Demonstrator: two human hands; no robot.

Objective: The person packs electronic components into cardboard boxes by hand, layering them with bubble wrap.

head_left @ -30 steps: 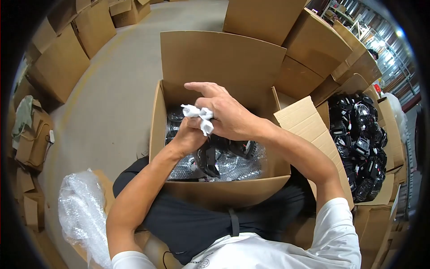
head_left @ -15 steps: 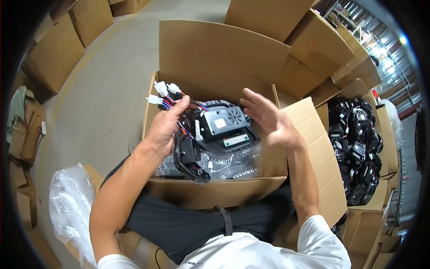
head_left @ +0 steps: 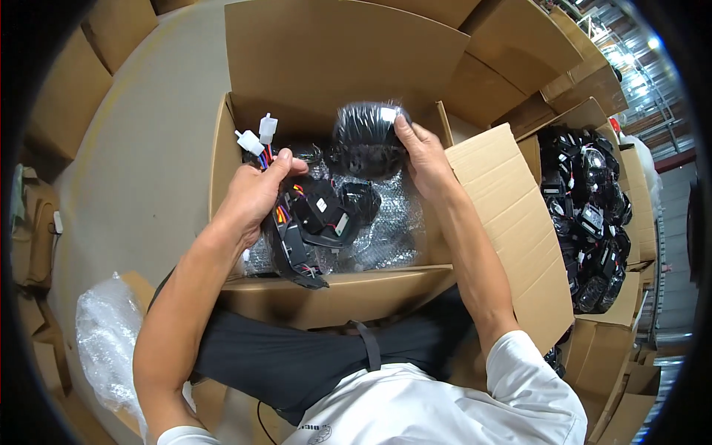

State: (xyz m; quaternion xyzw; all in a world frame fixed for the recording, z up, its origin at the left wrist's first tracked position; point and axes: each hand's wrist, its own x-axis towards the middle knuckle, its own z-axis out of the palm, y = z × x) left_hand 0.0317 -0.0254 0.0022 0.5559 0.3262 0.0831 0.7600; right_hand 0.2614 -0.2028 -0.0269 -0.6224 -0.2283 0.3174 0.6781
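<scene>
My left hand [head_left: 256,191] is closed on a bundle of coloured wires that end in white plug connectors [head_left: 268,128]. From it hangs a black plastic assembly [head_left: 304,237] with wires and a white label, over an open cardboard box [head_left: 334,291]. My right hand [head_left: 429,156] grips the right side of a rounded, glossy black part [head_left: 371,141] wrapped in clear film. It is held up near the box's far side; whether it is joined to the hanging assembly I cannot tell. Bubble wrap [head_left: 389,230] lies inside the box beneath.
A second box to the right holds several black wrapped parts [head_left: 593,219]. Between the boxes a cardboard flap [head_left: 512,230] spreads outward. Tall cartons [head_left: 519,67] stand behind, more at the left [head_left: 119,33]. Crumpled clear wrap [head_left: 110,345] is at lower left.
My right hand was open in the air and now grips the film-wrapped black part. The grey module face no longer shows. My left hand keeps the wires and appears slightly lower and further left.
</scene>
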